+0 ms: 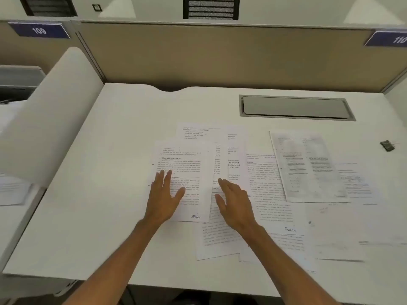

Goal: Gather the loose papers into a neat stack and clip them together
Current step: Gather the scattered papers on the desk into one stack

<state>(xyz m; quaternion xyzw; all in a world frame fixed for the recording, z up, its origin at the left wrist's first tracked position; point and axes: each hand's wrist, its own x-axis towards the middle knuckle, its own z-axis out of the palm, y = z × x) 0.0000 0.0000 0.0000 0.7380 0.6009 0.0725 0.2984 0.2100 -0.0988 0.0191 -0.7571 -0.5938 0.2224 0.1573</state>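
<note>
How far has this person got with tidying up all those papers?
Barely started. Done: nothing looks stacked; the papers lie spread and overlapping across the desk. In hand: the left hand lies flat on the leftmost sheet, and the right hand reaches over sheets beside it, neither gripping anything. Left: gathering every sheet, squaring the pile, then clipping it; the small dark clip sits untouched at the far right.

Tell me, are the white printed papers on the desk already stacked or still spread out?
Still spread out. The white printed papers lie fanned and overlapping at different angles across the white desk, edges unaligned.
</note>
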